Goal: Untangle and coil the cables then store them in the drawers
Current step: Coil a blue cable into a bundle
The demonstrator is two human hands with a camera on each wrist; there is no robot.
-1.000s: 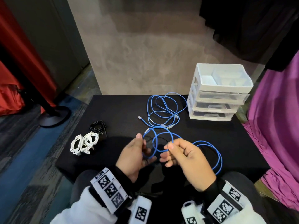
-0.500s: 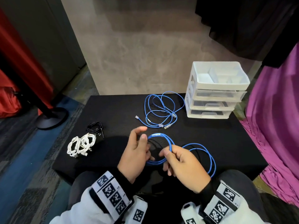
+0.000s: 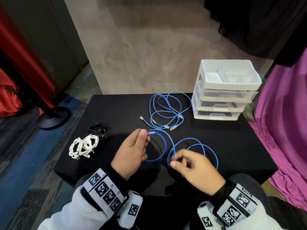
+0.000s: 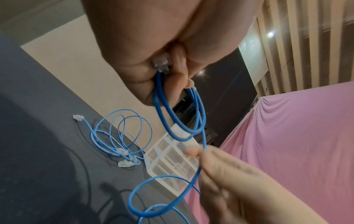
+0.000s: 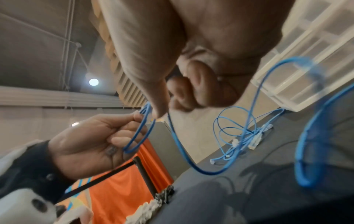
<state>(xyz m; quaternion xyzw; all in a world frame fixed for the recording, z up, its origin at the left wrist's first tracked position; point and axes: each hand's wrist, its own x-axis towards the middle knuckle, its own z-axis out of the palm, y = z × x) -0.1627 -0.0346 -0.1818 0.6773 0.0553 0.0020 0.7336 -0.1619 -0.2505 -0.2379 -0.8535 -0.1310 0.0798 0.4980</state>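
Over the near middle of the black table (image 3: 119,112), my left hand (image 3: 132,151) grips a small coil of a blue network cable (image 3: 163,143), its clear plug (image 4: 161,63) pinched against my fingers. To the right, my right hand (image 3: 191,165) pinches the same cable (image 5: 178,144) between thumb and forefinger; its loose loops (image 3: 204,146) trail right over the table. A second tangled blue cable (image 3: 167,112) lies farther back. White three-drawer unit (image 3: 222,97) stands at the back right, drawers closed.
A bundle of white cables (image 3: 83,146) and a small coiled black cable (image 3: 98,130) lie near the table's left edge. Magenta cloth (image 3: 285,123) hangs to the right. A black stand base (image 3: 51,118) sits on the floor at left.
My hands have moved apart: the left kept the coil, the right slid rightward along the cable, drawing out a new loop. The view has shifted a little.
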